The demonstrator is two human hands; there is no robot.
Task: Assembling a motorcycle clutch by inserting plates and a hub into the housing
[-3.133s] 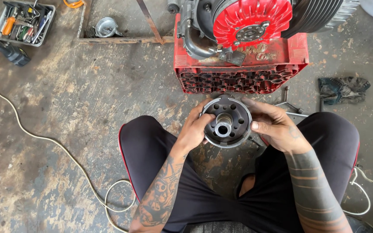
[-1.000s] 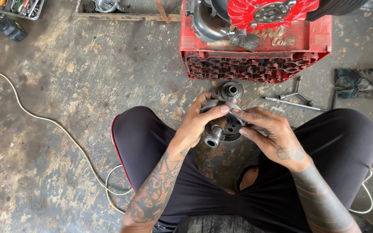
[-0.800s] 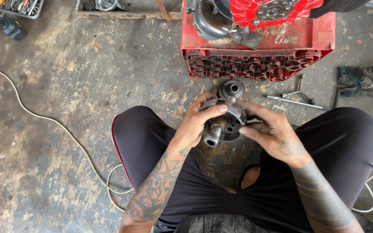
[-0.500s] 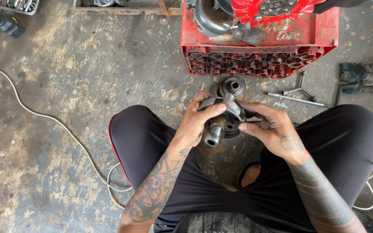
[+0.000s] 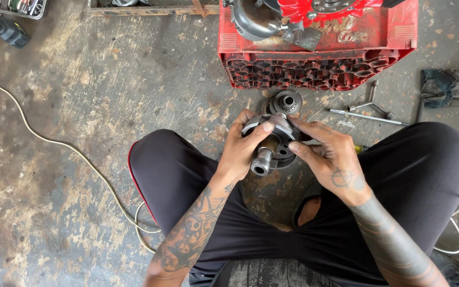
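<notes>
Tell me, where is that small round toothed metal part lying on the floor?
In the head view, the toothed metal part lies on the concrete floor just in front of the red crate, right beyond the person's two hands.

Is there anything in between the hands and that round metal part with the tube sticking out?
No. The left hand and right hand both grip the round metal part directly, fingers on its rim. Nothing visible sits between them.

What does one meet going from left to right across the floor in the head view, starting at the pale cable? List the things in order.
Pale cable → left hand → round metal part with a shaft → right hand → cross-shaped wrench → dark gloves.
</notes>
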